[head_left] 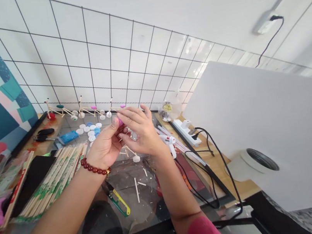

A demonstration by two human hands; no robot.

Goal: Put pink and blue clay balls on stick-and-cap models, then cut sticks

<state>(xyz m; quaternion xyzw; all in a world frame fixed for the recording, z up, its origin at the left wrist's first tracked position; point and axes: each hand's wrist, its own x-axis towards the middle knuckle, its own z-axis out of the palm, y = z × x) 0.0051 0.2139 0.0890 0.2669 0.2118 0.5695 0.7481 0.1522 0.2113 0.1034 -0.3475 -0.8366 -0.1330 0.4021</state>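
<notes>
Above the dark glass tabletop, my left hand, with a red bead bracelet at its wrist, pinches a small pink-purple piece. My right hand meets it from the right, its fingers lying over the same piece and partly hiding it. Just under the hands stands a partly hidden stick model with a white wheel. White and blue round caps lie behind my left hand. Several small stick models with wheels stand along the back edge.
Bundled wooden sticks lie at left, near a blue packet. Yellow-green snips and stick scraps rest in front. At right are a white glue gun, a power strip, black cables and a white canister.
</notes>
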